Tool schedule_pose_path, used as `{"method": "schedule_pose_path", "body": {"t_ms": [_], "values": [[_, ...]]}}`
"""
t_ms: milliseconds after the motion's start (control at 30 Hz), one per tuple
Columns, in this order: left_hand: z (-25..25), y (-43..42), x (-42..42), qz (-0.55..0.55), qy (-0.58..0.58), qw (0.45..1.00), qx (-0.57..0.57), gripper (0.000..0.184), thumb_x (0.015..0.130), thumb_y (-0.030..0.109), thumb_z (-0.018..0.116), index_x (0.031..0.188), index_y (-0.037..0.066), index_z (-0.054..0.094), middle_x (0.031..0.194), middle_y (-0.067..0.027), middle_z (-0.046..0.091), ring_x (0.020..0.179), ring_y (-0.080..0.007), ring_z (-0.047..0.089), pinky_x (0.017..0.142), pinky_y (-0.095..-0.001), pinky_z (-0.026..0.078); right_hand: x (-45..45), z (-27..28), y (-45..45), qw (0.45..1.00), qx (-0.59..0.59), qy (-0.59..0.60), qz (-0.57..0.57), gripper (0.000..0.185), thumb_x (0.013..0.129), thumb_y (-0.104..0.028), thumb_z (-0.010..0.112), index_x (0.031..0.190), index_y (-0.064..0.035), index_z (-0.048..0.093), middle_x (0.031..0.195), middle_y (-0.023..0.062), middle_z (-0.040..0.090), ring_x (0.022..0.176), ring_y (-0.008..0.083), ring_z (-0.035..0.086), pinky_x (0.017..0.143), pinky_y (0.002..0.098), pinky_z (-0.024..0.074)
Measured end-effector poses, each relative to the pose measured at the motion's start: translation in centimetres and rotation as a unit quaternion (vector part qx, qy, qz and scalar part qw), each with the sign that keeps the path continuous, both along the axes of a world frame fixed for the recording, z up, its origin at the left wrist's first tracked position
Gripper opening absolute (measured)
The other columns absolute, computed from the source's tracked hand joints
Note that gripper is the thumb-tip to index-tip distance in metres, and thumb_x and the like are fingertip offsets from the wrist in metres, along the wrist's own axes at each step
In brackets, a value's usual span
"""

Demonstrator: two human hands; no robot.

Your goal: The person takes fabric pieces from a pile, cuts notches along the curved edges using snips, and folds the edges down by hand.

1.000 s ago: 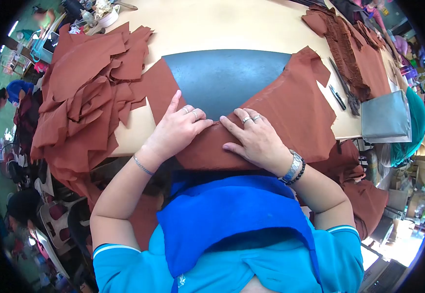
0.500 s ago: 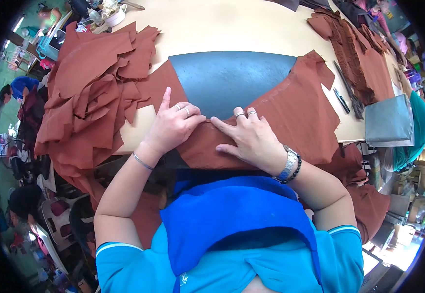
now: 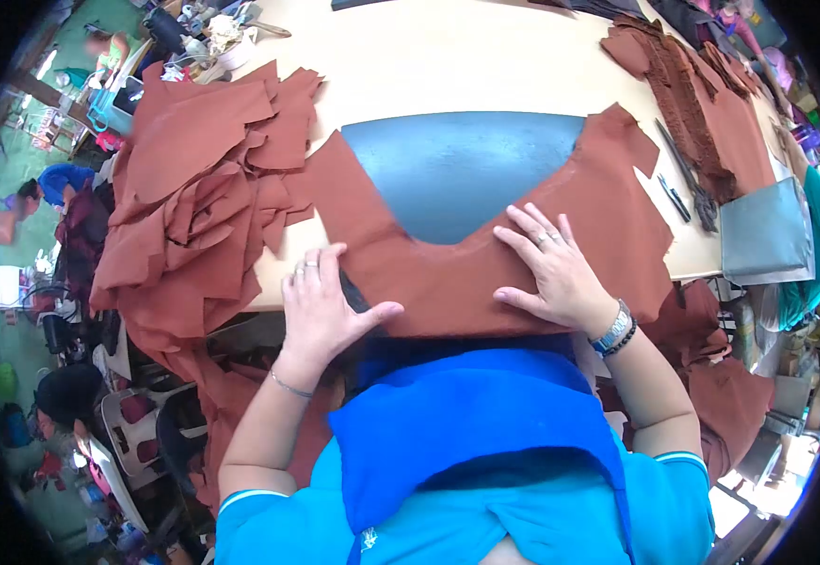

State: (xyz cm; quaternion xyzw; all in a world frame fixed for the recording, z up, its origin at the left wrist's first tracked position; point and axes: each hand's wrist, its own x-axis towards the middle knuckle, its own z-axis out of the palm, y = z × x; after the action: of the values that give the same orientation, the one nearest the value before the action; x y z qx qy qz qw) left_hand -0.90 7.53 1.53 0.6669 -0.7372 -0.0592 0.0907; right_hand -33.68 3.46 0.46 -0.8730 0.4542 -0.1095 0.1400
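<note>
A rust-brown leather-like piece (image 3: 457, 292) with a curved, folded-looking edge lies across a dark, smooth board (image 3: 466, 165) in front of me. On the piece's left lower edge rests my left hand (image 3: 321, 306), open, its thumb stretched out over the brown material. The fingers of my right hand (image 3: 556, 273) are spread flat on the right half, just below the curve. Neither hand grips anything. The near end of the board is covered by the brown piece, apart from a dark sliver beside my left hand.
A heap of brown cut pieces (image 3: 193, 198) lies on the left of the pale table (image 3: 429, 56). To the right are a pen (image 3: 675, 200), dark scissors-like tools (image 3: 688, 174), more brown pieces (image 3: 730, 141) and a grey sheet-like block (image 3: 766, 229). People sit at the far left.
My hands have moved apart from the curved edge, where the left fingers were pinched. The left hand has gone down and opened; the right has shifted right. The view has shifted slightly.
</note>
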Motion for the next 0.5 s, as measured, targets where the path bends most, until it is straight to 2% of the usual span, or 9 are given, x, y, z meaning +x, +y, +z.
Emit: {"method": "schedule_pose_path", "body": {"t_ms": [67,100,167,233,267,300,400,433,500], "values": [[-1.1,0.4,0.4,0.002,0.023,0.999,-0.039,0.091,0.067,0.067,0.079,0.128,0.003,0.053,0.112,-0.0152,0.060,0.105,-0.0351,0.060,0.091,-0.0466,0.047,1.2,-1.1,0.4,0.998,-0.035,0.025,-0.052,0.077,0.091,-0.058,0.060,0.149,-0.0113,0.042,0.158,0.0167,0.033,0.149,0.0365,0.024,0.116,0.0671,0.0151],[-1.5,0.3,0.4,0.010,0.048,0.998,-0.043,0.088,0.069,0.063,0.080,0.127,0.003,0.053,0.110,-0.0153,0.060,0.104,-0.0343,0.061,0.089,-0.0456,0.048,2.1,-1.3,0.3,0.996,0.013,0.019,-0.086,0.081,0.093,-0.059,0.056,0.154,-0.0121,0.034,0.161,0.0210,0.025,0.151,0.0402,0.016,0.115,0.0695,0.0067],[-1.5,-0.3,0.5,0.039,0.126,0.991,-0.037,0.071,0.078,0.051,0.080,0.121,0.000,0.057,0.100,-0.0147,0.063,0.094,-0.0286,0.064,0.081,-0.0408,0.051,4.0,-1.5,0.0,0.993,0.041,-0.030,-0.105,0.082,0.094,-0.058,0.055,0.156,-0.0116,0.030,0.160,0.0247,0.023,0.151,0.0427,0.014,0.114,0.0706,0.0058],[-1.6,-2.0,1.8,0.131,0.220,0.964,0.065,0.071,0.081,0.053,0.076,0.119,-0.004,0.059,0.101,-0.0200,0.067,0.096,-0.0361,0.066,0.082,-0.0413,0.053,5.9,-1.1,-0.5,0.990,0.095,-0.050,-0.096,0.086,0.096,-0.056,0.054,0.159,-0.0112,0.017,0.162,0.0282,0.015,0.152,0.0449,0.006,0.114,0.0705,0.0018],[-2.1,-2.5,2.6,0.174,0.267,0.941,0.114,0.071,0.082,0.054,0.074,0.118,-0.006,0.061,0.102,-0.0226,0.069,0.097,-0.0399,0.066,0.082,-0.0415,0.054,6.8,-1.0,-0.6,0.984,0.116,-0.104,-0.091,0.087,0.096,-0.056,0.053,0.159,-0.0109,0.015,0.162,0.0278,0.013,0.152,0.0443,0.004,0.114,0.0698,0.0007],[-3.8,-2.8,3.7,0.181,0.294,0.936,0.062,0.075,0.082,0.054,0.075,0.117,-0.010,0.061,0.104,-0.0289,0.069,0.101,-0.0416,0.067,0.084,-0.0433,0.054,7.7,-1.0,-0.5,0.974,0.137,-0.157,-0.086,0.087,0.097,-0.056,0.053,0.160,-0.0105,0.012,0.163,0.0275,0.010,0.152,0.0437,0.001,0.115,0.0690,-0.0004],[-2.0,-2.0,3.2,0.129,0.232,0.961,0.082,0.081,0.078,0.055,0.078,0.121,-0.011,0.060,0.112,-0.0328,0.066,0.106,-0.0401,0.067,0.087,-0.0441,0.053,9.4,-0.4,-0.5,0.918,0.225,-0.323,-0.058,0.085,0.101,-0.049,0.051,0.160,-0.0086,0.005,0.164,0.0262,0.004,0.153,0.0391,-0.006,0.118,0.0608,-0.0035],[-3.0,-1.6,3.5,0.079,0.227,0.970,0.016,0.082,0.073,0.054,0.082,0.120,-0.010,0.060,0.111,-0.0303,0.067,0.107,-0.0367,0.067,0.091,-0.0420,0.053,9.8,-0.8,-0.5,0.890,0.249,-0.381,-0.038,0.083,0.101,-0.045,0.052,0.159,-0.0082,0.005,0.164,0.0257,0.005,0.153,0.0379,-0.005,0.119,0.0581,-0.0024],[-3.9,-1.4,3.7,0.076,0.409,0.908,0.045,0.055,0.088,0.035,0.074,0.123,-0.005,0.059,0.117,-0.0172,0.068,0.110,-0.0261,0.064,0.099,-0.0370,0.049,10.4,-0.7,-0.6,0.825,0.307,-0.474,0.003,0.079,0.103,-0.037,0.052,0.159,-0.0075,0.006,0.164,0.0238,0.006,0.154,0.0350,-0.002,0.121,0.0524,0.0004]]}}
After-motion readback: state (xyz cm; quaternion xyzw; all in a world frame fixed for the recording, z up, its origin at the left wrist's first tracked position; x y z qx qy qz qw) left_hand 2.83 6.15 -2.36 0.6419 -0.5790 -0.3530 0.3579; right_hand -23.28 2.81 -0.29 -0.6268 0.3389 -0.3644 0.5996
